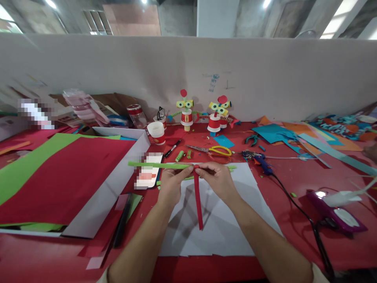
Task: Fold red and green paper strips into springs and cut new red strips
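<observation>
Above a white sheet of paper point(218, 236), my left hand point(173, 181) and my right hand point(216, 177) meet with fingertips closed on two crossing paper strips. The green paper strip point(147, 164) reaches out to the left past my left hand. From the pinch point the red paper strip point(198, 204) hangs down toward me. Fingers hide how the strips join. Two small folded green paper springs point(179, 156) lie just beyond my left hand. Yellow-handled scissors point(220, 150) rest behind my right hand.
A white box point(118, 196) of coloured sheets stands left, near a phone point(149, 173). Paper-cup figures point(186, 116) and a white cup point(156, 133) stand at the back. A blue glue gun point(263, 163), its cord and a purple device point(338, 214) lie right. Blue paper point(271, 133) lies behind.
</observation>
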A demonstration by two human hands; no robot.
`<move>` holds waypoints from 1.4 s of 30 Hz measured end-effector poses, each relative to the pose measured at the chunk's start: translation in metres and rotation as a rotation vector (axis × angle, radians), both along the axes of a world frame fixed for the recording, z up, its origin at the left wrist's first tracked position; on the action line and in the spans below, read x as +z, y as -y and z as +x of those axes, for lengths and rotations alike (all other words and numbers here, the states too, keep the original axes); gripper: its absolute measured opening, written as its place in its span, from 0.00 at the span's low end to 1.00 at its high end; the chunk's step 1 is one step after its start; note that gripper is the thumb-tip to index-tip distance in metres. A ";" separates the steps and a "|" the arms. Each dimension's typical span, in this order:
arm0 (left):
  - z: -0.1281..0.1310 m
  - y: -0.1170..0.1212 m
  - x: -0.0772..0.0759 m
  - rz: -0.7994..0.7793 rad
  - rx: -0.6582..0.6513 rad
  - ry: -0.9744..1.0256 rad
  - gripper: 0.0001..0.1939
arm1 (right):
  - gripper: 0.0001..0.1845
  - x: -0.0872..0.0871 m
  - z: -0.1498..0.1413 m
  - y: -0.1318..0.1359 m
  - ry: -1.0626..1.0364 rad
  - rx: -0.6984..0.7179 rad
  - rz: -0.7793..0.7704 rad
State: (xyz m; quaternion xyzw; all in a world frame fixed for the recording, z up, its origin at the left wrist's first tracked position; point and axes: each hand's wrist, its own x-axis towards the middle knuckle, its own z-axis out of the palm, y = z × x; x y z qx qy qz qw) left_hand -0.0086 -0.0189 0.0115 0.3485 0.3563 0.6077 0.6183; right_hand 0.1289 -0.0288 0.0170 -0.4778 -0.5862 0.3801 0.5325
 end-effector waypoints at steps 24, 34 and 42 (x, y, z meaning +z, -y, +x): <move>0.004 0.001 -0.002 -0.010 -0.034 0.126 0.06 | 0.03 0.005 -0.006 0.007 0.007 -0.067 0.187; 0.003 0.001 -0.001 -0.031 -0.028 0.046 0.09 | 0.04 0.000 -0.006 0.005 -0.004 -0.054 0.078; 0.001 -0.005 -0.008 -0.052 0.017 -0.004 0.13 | 0.08 0.004 0.002 0.001 -0.080 0.168 -0.117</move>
